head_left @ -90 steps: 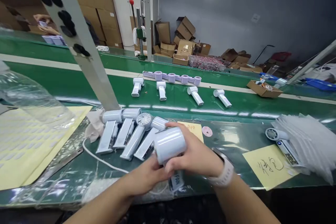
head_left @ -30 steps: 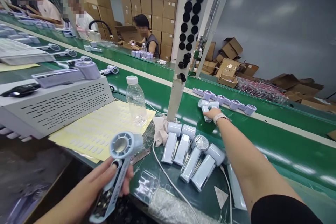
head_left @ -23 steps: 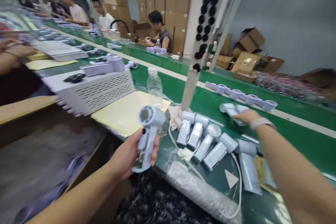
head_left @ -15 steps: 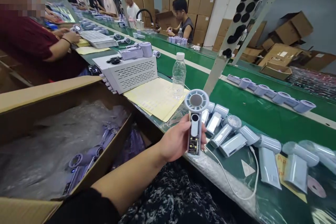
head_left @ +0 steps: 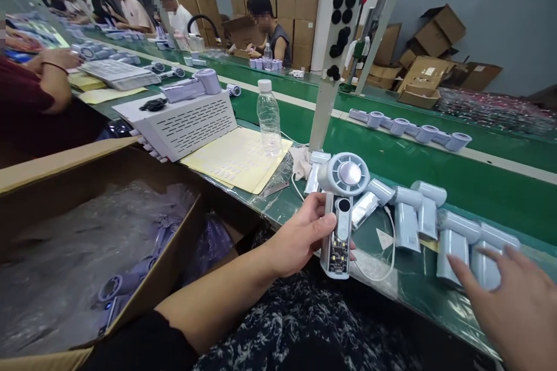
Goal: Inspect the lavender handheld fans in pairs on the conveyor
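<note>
Fan (head_left: 343, 226) in left hand (head_left: 302, 235) apparently overhangs table edge (head_left: 429, 311).

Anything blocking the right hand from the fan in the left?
Nothing visible stands between the right hand and the fan in the left hand; the white cable lies on the bench, seemingly beyond it.

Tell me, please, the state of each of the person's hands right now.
Left hand: closed around a light-blue handheld fan.
Right hand: open, spread near other fans, nothing visibly held.
</note>
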{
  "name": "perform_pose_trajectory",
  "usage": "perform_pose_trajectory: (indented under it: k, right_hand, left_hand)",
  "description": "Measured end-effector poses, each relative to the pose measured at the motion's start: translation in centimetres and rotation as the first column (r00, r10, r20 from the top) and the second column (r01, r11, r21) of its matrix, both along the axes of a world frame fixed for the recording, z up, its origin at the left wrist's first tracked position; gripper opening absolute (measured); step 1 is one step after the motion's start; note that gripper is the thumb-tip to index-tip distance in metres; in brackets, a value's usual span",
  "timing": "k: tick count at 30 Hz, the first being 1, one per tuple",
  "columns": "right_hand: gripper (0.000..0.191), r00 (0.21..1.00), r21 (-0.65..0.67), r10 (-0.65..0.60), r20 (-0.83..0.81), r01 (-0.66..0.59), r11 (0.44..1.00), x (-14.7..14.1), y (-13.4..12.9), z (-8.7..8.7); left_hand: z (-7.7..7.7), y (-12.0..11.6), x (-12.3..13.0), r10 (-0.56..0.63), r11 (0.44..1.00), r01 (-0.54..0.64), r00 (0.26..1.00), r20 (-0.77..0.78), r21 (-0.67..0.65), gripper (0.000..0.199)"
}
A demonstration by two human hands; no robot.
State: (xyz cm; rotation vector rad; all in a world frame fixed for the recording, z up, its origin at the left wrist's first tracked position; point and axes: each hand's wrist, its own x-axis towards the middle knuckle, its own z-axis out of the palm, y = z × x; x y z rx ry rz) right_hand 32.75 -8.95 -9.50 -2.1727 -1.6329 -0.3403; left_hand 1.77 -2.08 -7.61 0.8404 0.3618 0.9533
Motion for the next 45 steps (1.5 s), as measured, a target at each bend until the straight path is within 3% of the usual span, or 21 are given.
perform_pose_trajectory:
  k: [2,5,7,9,11,14,16,20,25,29,31,33,36,38,45]
  right_hand:
    - [0.051,0.991,0.179,0.057,-0.123,-0.034,0.983,-4.5,-0.1,3.0]
    - [0.037,0.899,0.124,0.292,-0.326,-0.265,0.956,-9.3,1.2,4.5]
    - [0.03,0.848,0.068,0.393,-0.357,-0.396,0.916,-11.1,3.3,3.9]
    - [0.026,0.819,-0.027,0.5,-0.282,-0.528,0.849,-12.7,6.2,3.1]
    - [0.026,0.767,-0.131,0.608,-0.206,-0.637,0.759,-14.8,9.5,2.7]
    - [0.023,0.675,-0.226,0.714,-0.187,-0.736,0.637,-19.3,14.2,2.7]
    - [0.017,0.617,-0.293,0.763,-0.192,-0.779,0.555,-22.5,16.7,2.6]
    - [0.007,0.535,-0.42,0.819,-0.207,-0.805,0.419,-27.1,19.9,1.2]
    - [0.009,0.51,-0.492,0.818,-0.268,-0.802,0.338,-28.6,21.4,-0.4]
    - [0.017,0.485,-0.453,0.817,-0.313,-0.832,0.32,-27.7,19.6,0.9]
    - [0.012,0.487,-0.383,0.796,-0.359,-0.855,0.35,-26.6,17.2,2.4]
    - [0.01,0.48,-0.249,0.717,-0.505,-0.877,0.411,-25.4,14.2,3.9]
    - [0.012,0.328,-0.058,0.538,-0.777,-0.887,0.458,-24.3,10.4,5.7]
    - [0.014,0.257,0.003,0.474,-0.842,-0.877,0.48,-24.1,8.8,6.3]
    - [0.02,0.299,0.083,0.517,-0.802,-0.802,0.591,-23.5,7.4,6.5]
  left_hand:
    - [-0.4,-0.6,0.3,0.012,1.0,-0.012,1.0,0.011,0.014,0.043]
    - [-1.0,-1.4,-0.1,0.022,0.998,-0.021,1.0,-0.013,0.064,0.052]
    - [-1.3,-1.7,-1.4,0.004,0.997,0.0,0.998,-0.056,0.076,0.05]
    - [-1.6,-1.8,-3.6,0.049,0.997,-0.044,0.995,-0.086,0.061,0.041]
    - [-1.8,-1.9,-6.3,0.205,0.979,-0.205,0.972,-0.117,0.015,0.033]
    - [-2.0,-2.4,-10.0,0.465,0.871,-0.484,0.866,-0.183,-0.077,0.026]
    - [-2.3,-3.0,-11.6,0.534,0.814,-0.565,0.819,-0.208,-0.136,0.027]
    - [-2.9,-4.1,-12.4,0.532,0.806,-0.551,0.835,-0.144,-0.217,0.035]
    - [-3.4,-3.1,-11.6,0.457,0.858,-0.441,0.889,0.002,-0.263,0.044]
    - [-3.6,-1.9,-11.2,0.419,0.891,-0.391,0.903,0.089,-0.232,0.046]
    - [-3.6,-1.5,-11.0,0.424,0.891,-0.394,0.899,0.107,-0.226,0.048]
    - [-3.6,-1.3,-10.8,0.433,0.885,-0.403,0.896,0.097,-0.231,0.051]
    - [-3.8,-1.2,-10.0,0.431,0.885,-0.408,0.9,0.066,-0.222,0.055]
    - [-3.9,-1.3,-9.4,0.426,0.891,-0.412,0.904,0.038,-0.192,0.057]
    - [-3.9,-1.8,-8.0,0.403,0.915,-0.403,0.915,-0.009,-0.039,0.056]
